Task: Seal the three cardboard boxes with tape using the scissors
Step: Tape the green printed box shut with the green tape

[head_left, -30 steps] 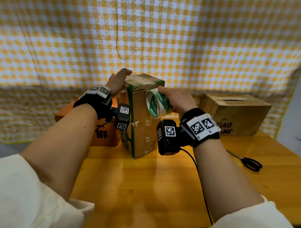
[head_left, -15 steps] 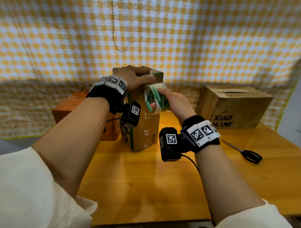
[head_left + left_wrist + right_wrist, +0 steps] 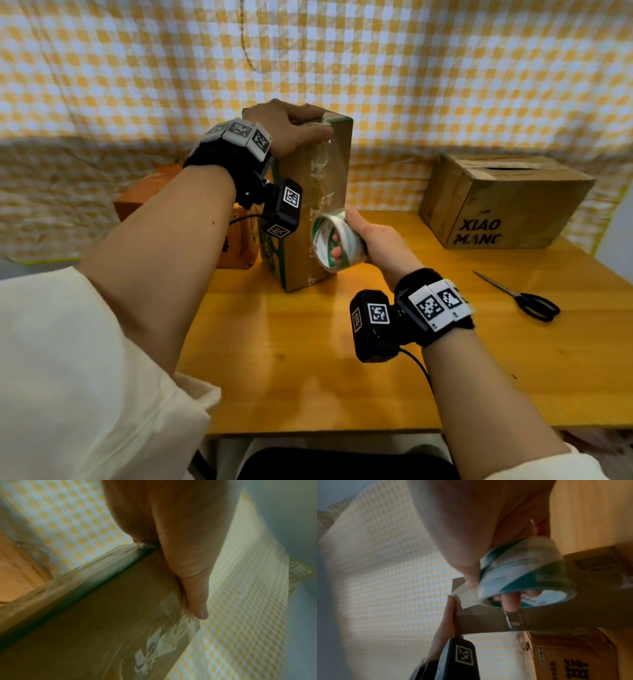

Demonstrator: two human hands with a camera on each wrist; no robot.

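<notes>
The left hand presses flat on the tall upright brown cardboard box; the right hand grips the green-and-white tape roll against its side. Three boxes and one pair of black-handled scissors sit on the wooden table, whose front half lies open.

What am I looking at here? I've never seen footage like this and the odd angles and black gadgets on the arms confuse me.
No machine here: a person wears one camera on the head and one on each wrist; the black gadgets are those wrist cameras. The wide picture is the head view, the two blurry close-ups look along each hand. On the wooden table stand three cardboard boxes: a tall box in the middle, an orange box behind the left arm, and a brown box at the right. Scissors lie untouched on the table. The left hand presses the tape's end onto the tall box's top; the right hand grips the tape roll, low beside that box, with a strip running down its side.
</notes>
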